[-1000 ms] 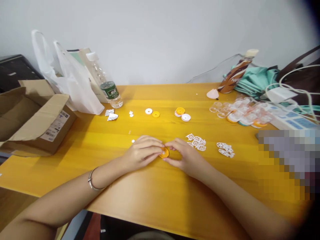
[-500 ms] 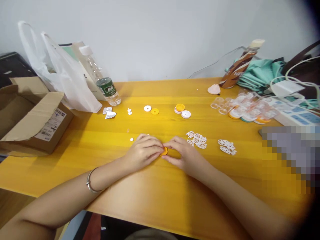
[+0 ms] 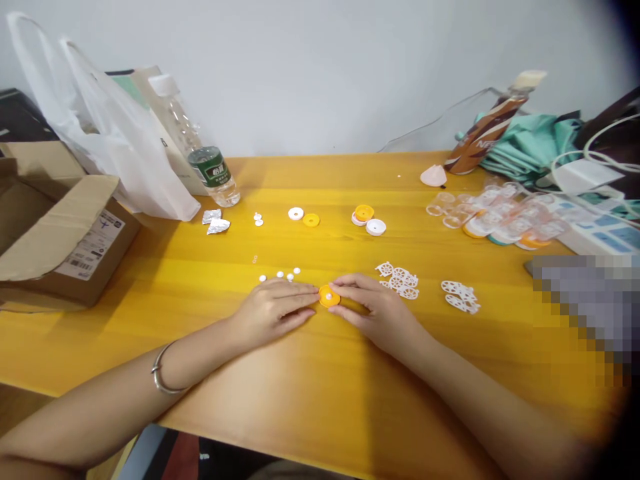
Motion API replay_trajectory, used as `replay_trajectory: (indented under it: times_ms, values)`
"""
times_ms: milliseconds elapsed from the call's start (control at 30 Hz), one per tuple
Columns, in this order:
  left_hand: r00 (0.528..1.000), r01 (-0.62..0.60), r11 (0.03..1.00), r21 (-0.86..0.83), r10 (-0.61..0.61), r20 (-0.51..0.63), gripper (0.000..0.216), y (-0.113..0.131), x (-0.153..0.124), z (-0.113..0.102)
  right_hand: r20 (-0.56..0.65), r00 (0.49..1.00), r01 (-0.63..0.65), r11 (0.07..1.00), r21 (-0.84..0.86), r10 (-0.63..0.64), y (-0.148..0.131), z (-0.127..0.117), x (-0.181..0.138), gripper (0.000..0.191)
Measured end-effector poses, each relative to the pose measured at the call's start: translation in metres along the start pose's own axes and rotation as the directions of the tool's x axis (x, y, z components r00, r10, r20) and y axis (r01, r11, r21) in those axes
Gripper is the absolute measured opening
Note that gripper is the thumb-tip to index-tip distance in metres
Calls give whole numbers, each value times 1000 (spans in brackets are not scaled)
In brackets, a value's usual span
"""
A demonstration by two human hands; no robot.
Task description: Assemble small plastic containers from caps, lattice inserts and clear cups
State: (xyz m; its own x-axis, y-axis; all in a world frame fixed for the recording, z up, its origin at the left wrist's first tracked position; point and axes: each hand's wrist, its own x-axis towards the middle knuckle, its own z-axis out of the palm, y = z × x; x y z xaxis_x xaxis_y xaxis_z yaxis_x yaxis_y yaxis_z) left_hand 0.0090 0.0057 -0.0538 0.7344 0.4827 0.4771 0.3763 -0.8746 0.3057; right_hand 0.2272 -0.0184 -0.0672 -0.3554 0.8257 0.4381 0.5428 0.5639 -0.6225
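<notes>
The yellow table [image 3: 320, 387] carries my forearms, steadying fine work. My left hand [image 3: 270, 311] lies nearly flat; my right hand [image 3: 384, 312] is half curled. White lattice pieces [image 3: 400, 280] sit handy beyond my right knuckles. Between my fingertips lies the orange disc [image 3: 329, 297]: left tips brace it, right thumb and forefinger nip its rim. White studs [image 3: 280, 274] lie beyond my left fingers.

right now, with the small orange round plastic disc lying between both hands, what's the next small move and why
Probably press the white centre piece down with a fingertip of the right hand while the left hand steadies the rim. The small orange round plastic disc lies flat on the yellow table, both hands touch its edge, and I cannot tell whether the centre is seated.
</notes>
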Motion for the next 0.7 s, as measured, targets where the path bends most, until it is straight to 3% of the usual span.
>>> replay_trajectory:
  times_ms: [100,267,700]
  values:
    - [1000,-4,998,68,6,-26,28,-2,-3,3,-15,999,29,999,-21,-30,3,2,0,19]
    - [998,-59,986,157,53,42,33,-5,-6,4,6,1000,28,999,-38,-28,1,0,2,30]
    - [986,-53,992,112,35,160,38,-8,-8,-4,36,999,-5,999,-54,7,-4,-9,0,16]
